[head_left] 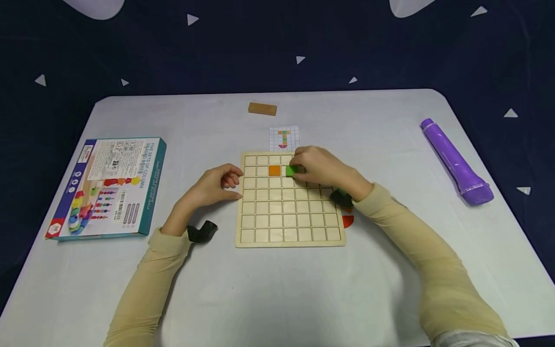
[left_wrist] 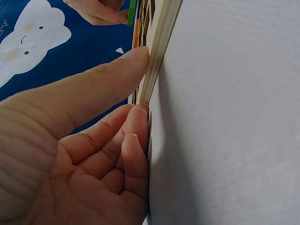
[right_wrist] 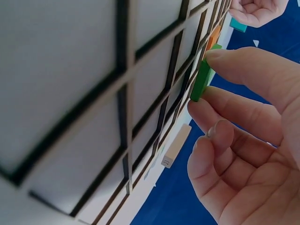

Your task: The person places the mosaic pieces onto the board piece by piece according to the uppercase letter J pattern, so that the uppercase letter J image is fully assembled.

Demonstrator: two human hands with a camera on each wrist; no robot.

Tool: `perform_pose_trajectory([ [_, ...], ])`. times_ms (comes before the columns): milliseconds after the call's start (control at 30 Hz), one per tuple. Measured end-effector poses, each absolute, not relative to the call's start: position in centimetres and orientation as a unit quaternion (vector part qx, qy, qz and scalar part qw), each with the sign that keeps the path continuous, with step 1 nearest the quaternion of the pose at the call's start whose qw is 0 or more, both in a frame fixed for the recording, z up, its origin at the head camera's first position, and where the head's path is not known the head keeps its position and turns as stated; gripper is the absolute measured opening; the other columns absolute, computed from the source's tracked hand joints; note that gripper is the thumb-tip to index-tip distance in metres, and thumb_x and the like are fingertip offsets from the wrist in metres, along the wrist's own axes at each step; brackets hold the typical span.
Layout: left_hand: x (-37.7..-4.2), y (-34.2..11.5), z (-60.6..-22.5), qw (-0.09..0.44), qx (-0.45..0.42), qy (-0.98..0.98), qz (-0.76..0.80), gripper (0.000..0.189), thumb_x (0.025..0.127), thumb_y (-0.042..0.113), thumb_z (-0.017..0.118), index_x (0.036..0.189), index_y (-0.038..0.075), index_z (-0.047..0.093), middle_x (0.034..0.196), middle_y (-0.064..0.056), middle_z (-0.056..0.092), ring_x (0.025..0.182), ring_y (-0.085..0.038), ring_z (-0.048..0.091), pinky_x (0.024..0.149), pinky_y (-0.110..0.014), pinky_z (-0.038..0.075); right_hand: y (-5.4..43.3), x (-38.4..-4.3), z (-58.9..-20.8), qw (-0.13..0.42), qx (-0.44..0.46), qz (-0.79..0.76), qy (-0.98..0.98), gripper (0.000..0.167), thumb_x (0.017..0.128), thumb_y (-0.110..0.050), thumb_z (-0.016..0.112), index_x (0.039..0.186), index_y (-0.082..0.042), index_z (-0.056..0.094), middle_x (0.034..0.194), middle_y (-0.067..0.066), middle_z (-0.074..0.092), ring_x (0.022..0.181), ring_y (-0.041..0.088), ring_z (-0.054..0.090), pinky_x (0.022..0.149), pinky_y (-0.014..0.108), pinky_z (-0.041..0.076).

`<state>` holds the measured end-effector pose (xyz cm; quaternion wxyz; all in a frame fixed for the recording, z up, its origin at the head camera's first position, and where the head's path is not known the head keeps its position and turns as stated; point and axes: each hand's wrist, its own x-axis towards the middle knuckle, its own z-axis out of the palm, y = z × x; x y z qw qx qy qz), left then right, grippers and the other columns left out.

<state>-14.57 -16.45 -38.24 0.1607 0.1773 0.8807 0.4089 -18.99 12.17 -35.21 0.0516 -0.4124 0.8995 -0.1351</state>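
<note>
My right hand (head_left: 318,165) pinches a small green square tile (right_wrist: 201,80) between thumb and fingers, tilted close over the board's second row. An orange square tile (head_left: 274,170) lies in a cell of that row, just to the left. The wooden grid board (head_left: 281,207) lies flat on the table. At its left edge is my left hand (head_left: 212,185), thumb and fingertips spread apart and resting against the rim. Beyond the board lies a small pattern card (head_left: 277,140) printed with a coloured T-like figure on a grid.
A boxed bead set (head_left: 112,188) lies at left, a purple flashlight-shaped object (head_left: 457,164) at right. A wooden block (head_left: 262,109) sits behind the card. By the board's right edge, a red rounded piece (head_left: 348,221) shows, with other pieces partly hidden under the right wrist.
</note>
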Motion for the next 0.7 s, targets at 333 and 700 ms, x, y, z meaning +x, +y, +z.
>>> perform_pose_trajectory([
  [333,-14.56,-16.44,-38.25,0.16,0.177,0.879,0.413,0.048,0.074,0.003,0.077,0.116,-0.003,0.054,0.094,-0.013,0.056,0.083,-0.02,0.051,0.071,-0.018,0.041,11.51,-19.5,-35.34,0.067,-0.416,-0.12,0.899,0.017,0.083,-0.015,0.069,0.094,-0.003,0.072,0.092,0.009,0.067,0.081,0.018,0.063,0.075,0.031,0.053],
  [700,-14.65,-16.38,-38.35,0.159,0.175,0.879,0.414,0.049,0.074,0.004,0.077,0.117,-0.003,0.054,0.094,-0.013,0.057,0.082,-0.02,0.051,0.07,-0.018,0.042,11.22,-19.68,-35.44,0.064,-0.425,-0.117,0.896,0.016,0.083,-0.014,0.07,0.093,-0.001,0.071,0.089,0.01,0.066,0.076,0.018,0.059,0.071,0.031,0.052],
])
